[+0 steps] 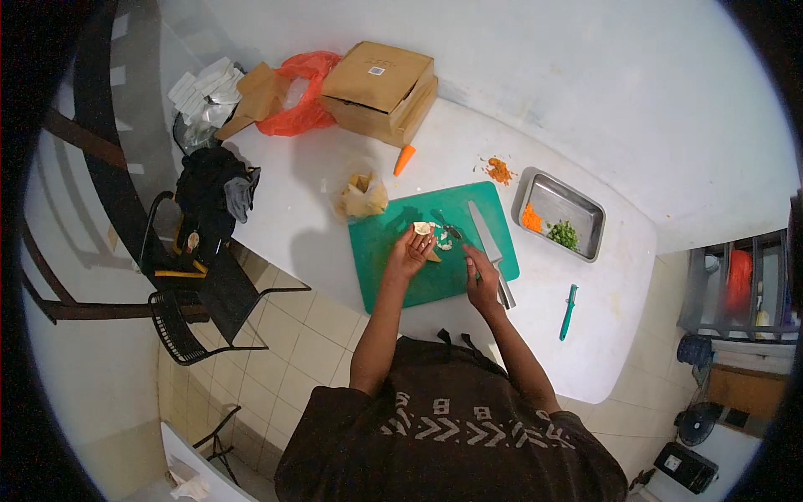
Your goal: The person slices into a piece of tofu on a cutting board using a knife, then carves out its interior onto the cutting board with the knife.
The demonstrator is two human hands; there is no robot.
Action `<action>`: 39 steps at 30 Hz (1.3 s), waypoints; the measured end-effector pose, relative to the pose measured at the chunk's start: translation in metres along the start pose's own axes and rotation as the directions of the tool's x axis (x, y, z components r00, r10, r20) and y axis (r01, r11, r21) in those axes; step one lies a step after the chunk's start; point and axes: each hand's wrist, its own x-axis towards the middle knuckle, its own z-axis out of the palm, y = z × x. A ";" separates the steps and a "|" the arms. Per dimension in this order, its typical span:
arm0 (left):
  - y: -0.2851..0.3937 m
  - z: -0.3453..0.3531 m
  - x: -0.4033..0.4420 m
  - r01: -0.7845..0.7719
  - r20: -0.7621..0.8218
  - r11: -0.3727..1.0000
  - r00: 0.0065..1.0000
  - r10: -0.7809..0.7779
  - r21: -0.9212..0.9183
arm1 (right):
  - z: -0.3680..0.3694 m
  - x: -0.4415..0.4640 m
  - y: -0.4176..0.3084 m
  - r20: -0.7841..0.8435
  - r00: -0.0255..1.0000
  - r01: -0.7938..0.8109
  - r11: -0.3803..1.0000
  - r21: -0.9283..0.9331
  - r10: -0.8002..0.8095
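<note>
In the head view, my left hand [410, 251] is closed around a piece of fried tofu [423, 227], pale inside and turned upward. My right hand [483, 280] grips a small metal spoon [454, 232], its bowl close to the tofu. Both hands are over a green cutting board [385, 276]. White crumbs [444, 243] lie on the board between them, and another tan piece [433, 255] is partly hidden by my left hand. A large knife [485, 232] lies on the board just beyond my right hand, with its handle partly covered.
A plastic bag of tan pieces [362, 197] and a carrot [404, 160] lie beyond the board. A metal tray [595, 209] holds chopped orange and green bits. Orange peelings [499, 171] and a green peeler [569, 313] are at right; cardboard boxes [376, 84] stand behind.
</note>
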 end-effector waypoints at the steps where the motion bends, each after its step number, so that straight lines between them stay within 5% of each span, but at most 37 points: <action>1: 0.000 0.000 0.000 0.000 0.000 1.000 1.000 0.000 0.001 | 0.000 0.002 -0.002 -0.024 0.999 0.022 0.999 0.040 -0.021; 11: 0.000 0.023 0.003 0.019 0.158 1.000 0.987 -0.018 -0.010 | -0.009 0.007 -0.016 0.024 0.994 -0.105 0.983 0.148 0.102; 18: 0.000 0.024 0.002 0.049 0.296 0.998 0.953 -0.061 0.046 | -0.008 -0.001 -0.022 0.081 0.995 0.057 0.995 0.078 -0.063; 23: -0.002 0.020 -0.002 0.043 0.260 0.996 0.964 -0.063 0.082 | -0.001 0.004 -0.006 0.074 0.996 0.059 0.997 -0.048 -0.055; 25: 0.001 0.020 -0.006 0.024 0.233 0.995 0.972 -0.045 0.093 | 0.002 0.008 -0.002 -0.027 0.997 -0.066 0.998 0.012 0.067; 32: 0.002 0.018 -0.006 0.014 0.227 0.988 0.973 -0.050 0.154 | 0.007 0.002 -0.004 0.114 0.989 0.092 0.996 0.000 -0.092; 34: 0.002 0.017 -0.007 -0.006 0.234 0.984 0.972 -0.037 0.180 | 0.011 0.005 -0.001 0.020 0.985 -0.173 0.984 0.042 0.173; 39: 0.002 0.014 -0.005 -0.151 0.222 0.973 0.969 0.110 0.176 | 0.001 0.000 -0.009 0.040 0.999 -0.002 1.000 0.029 0.001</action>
